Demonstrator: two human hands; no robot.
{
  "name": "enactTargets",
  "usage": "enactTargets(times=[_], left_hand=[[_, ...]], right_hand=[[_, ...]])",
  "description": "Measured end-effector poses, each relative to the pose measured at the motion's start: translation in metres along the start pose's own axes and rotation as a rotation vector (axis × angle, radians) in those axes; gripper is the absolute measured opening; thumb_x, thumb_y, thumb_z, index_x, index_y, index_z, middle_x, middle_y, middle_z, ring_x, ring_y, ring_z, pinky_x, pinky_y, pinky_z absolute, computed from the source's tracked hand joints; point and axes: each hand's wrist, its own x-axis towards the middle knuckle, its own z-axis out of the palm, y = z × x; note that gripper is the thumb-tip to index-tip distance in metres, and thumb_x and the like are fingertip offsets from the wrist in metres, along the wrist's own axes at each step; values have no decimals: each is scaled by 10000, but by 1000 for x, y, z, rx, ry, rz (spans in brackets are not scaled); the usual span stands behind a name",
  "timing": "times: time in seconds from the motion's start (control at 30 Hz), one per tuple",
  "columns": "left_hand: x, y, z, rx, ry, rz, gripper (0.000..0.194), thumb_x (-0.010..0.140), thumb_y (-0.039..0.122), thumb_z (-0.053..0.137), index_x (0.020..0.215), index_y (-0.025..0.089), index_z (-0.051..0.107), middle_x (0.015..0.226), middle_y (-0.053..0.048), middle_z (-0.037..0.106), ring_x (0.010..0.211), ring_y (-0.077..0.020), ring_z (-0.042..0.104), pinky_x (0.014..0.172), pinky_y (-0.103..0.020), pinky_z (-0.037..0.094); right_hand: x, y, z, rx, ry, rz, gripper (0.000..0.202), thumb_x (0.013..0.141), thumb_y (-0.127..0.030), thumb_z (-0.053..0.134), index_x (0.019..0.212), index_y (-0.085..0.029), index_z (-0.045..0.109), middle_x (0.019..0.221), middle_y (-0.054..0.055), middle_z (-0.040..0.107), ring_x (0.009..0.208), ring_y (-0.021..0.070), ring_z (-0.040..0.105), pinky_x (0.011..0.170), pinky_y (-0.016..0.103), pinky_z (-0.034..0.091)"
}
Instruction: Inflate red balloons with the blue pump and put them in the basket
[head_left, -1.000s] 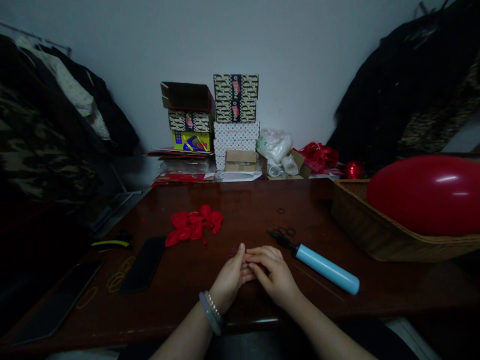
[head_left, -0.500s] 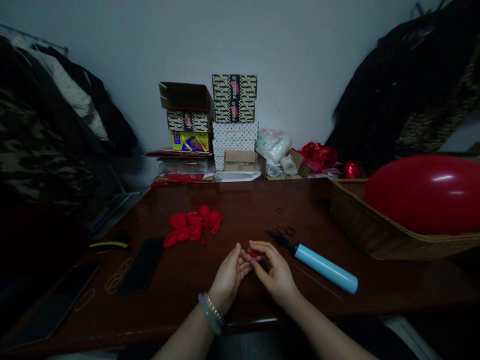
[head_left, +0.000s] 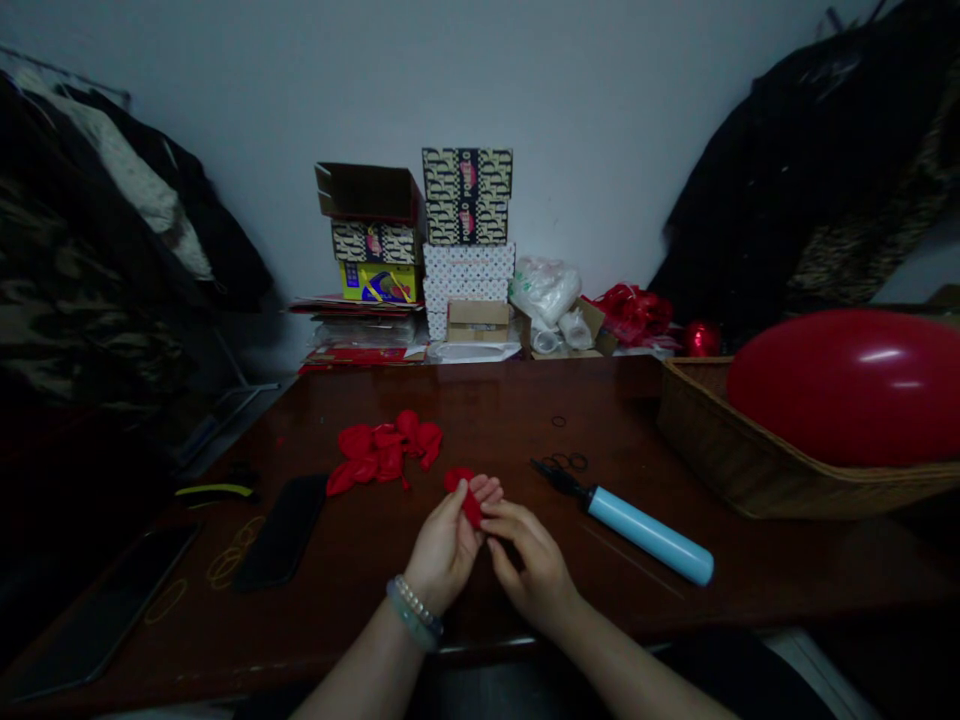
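A small limp red balloon [head_left: 471, 505] lies across the palm and fingers of my left hand [head_left: 445, 545], which has the thumb closed over it. My right hand [head_left: 529, 560] touches the balloon's lower end with bent fingertips. Left of the hands, several deflated red balloons [head_left: 382, 455] lie in a heap on the brown table [head_left: 495, 400]. A light blue hand pump [head_left: 651, 535] with a black nozzle rests to the right of my right hand. Black rings [head_left: 566, 461] lie by its nozzle.
On the right, a wicker basket [head_left: 709, 450] holds a large inflated red balloon [head_left: 847, 385]. Two dark flat devices, a phone-like one [head_left: 281, 530] and a larger one [head_left: 112, 600], lie at left beside yellow bands [head_left: 234, 555]. Stacked boxes [head_left: 469, 270] stand at the back.
The red balloon now shows much more, spread above my left hand's fingers. Both hands have shifted slightly left, and the left thumb has come down onto the balloon.
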Motion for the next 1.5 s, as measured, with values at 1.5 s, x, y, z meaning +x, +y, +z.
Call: enactTargets(times=[1.5], left_hand=[[26, 34, 13, -247, -77, 12, 286, 913, 315, 485, 1079, 136, 633, 1194, -136, 636, 1107, -210, 608, 929, -361, 501]], right_hand=[[-2, 77, -131, -874, -430, 701, 660, 673, -393, 731, 1260, -157, 542, 1154, 186, 612, 1056, 348, 588, 814, 452, 448]])
